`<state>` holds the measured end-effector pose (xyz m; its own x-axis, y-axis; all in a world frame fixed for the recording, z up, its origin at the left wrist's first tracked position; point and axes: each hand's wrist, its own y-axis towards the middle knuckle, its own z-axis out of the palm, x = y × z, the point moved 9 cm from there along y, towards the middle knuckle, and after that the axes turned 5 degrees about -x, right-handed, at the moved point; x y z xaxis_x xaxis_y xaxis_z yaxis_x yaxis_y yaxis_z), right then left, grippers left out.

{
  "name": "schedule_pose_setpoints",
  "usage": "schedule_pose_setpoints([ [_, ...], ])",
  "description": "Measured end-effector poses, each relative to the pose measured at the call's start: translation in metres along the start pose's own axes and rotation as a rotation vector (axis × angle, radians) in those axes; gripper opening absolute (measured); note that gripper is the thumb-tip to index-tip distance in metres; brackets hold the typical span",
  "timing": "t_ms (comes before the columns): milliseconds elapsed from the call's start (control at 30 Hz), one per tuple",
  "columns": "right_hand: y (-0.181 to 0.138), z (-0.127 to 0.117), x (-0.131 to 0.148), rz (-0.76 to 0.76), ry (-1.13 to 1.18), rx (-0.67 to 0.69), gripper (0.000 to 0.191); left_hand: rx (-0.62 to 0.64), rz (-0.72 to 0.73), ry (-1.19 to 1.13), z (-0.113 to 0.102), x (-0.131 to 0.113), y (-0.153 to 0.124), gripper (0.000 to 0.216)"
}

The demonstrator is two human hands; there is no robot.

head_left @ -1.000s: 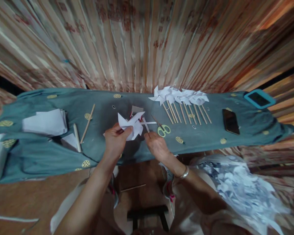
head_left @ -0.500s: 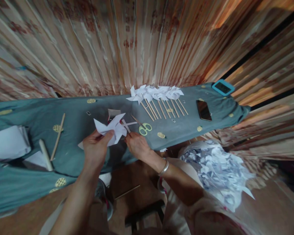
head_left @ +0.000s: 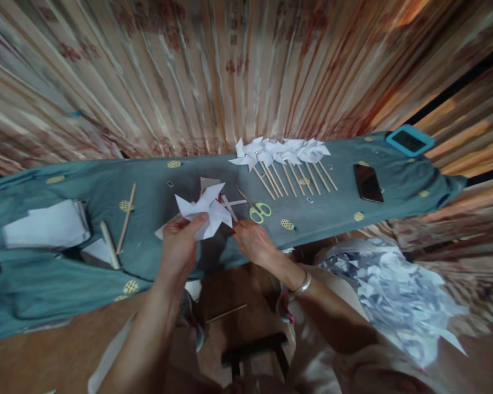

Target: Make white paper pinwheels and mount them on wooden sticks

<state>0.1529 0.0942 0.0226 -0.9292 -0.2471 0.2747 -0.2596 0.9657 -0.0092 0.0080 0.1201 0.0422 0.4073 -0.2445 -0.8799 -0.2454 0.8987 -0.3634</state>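
Observation:
My left hand (head_left: pixel 178 243) pinches a white paper pinwheel (head_left: pixel 205 212), thumb on top, above the cloth-covered table. My right hand (head_left: pixel 252 241) is closed just right of the pinwheel, fingertips together at the lower end of a narrow white paper strip (head_left: pixel 229 208); whether they grip it is unclear. Behind the pinwheel a small pale piece (head_left: pixel 209 184) and something reddish are mostly hidden. Scissors (head_left: pixel 259 211) with yellow-green handles lie beyond my right hand. Farther back rests a row of several finished pinwheels (head_left: pixel 279 152) on wooden sticks (head_left: pixel 290 178).
A paper stack (head_left: pixel 47 224), a pale rod (head_left: pixel 110 244) and a wooden stick (head_left: pixel 127 216) lie left on the green cloth (head_left: pixel 156 191). At right are a phone (head_left: pixel 368 183) and a blue-framed device (head_left: pixel 410 140). A bag of paper pieces (head_left: pixel 394 295) stands below, near a dark stool (head_left: pixel 254 350).
The view has swung left, so everything sits farther right in the picture. My left hand still holds the pinwheel, and my right hand stays closed beside it.

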Motion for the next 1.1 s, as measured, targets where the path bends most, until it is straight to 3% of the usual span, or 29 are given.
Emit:
schedule_pose_setpoints([
  [233, -0.005, -0.003, -0.004, 0.002, 0.103, -0.083, 0.019, 0.054, -0.019, -0.015, 0.001, 0.003, -0.003, 0.025],
  [467, -0.012, -0.060, -0.043, 0.154, 0.740, -0.445, 0.005, 0.074, 0.060, 0.022, 0.005, 0.003, -0.005, 0.023],
  [600, -0.018, -0.077, -0.034, 0.115, 1.011, -0.498, 0.003, 0.114, 0.094, 0.078, 0.013, 0.003, -0.009, 0.021],
  [767, -0.022, -0.085, -0.016, 0.008, 0.968, -0.539, 0.006, 0.183, 0.100, 0.094, 0.025, 0.003, -0.016, 0.019],
  [1100, -0.018, -0.076, -0.027, 0.042, 1.084, -0.542, 0.011, 0.215, 0.055, 0.111, 0.034, 0.014, -0.024, 0.021],
])
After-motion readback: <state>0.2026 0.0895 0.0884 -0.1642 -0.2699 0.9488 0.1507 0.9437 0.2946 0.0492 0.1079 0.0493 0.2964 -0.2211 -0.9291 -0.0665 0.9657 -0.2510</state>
